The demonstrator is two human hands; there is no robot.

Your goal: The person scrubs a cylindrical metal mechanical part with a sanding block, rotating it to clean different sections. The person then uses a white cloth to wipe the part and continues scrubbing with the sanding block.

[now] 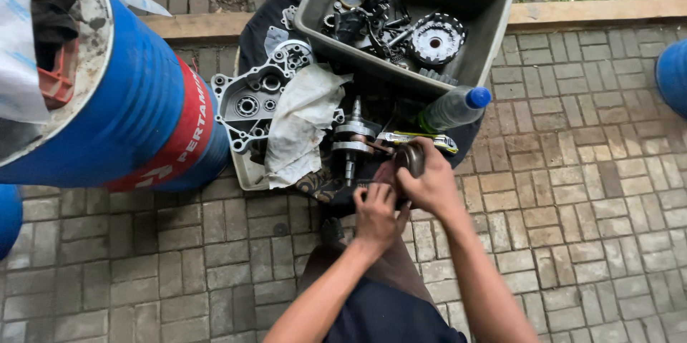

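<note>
My right hand (428,183) is closed around a dark rounded metal part (410,158) that sits at the end of a connecting rod. My left hand (375,216) grips the same assembly just below it, fingers curled; what lies under its palm is hidden. Directly ahead of both hands a steel crankshaft (353,141) lies on a dark cloth (252,32). A yellow-trimmed tool (422,140) rests beside my right hand.
A grey tub (494,10) holds gears and engine parts. An aluminium engine case (247,103) lies under a dirty white rag (300,121). A plastic bottle with a blue cap (455,108) leans by the tub. A blue drum (136,107) stands left on brick paving.
</note>
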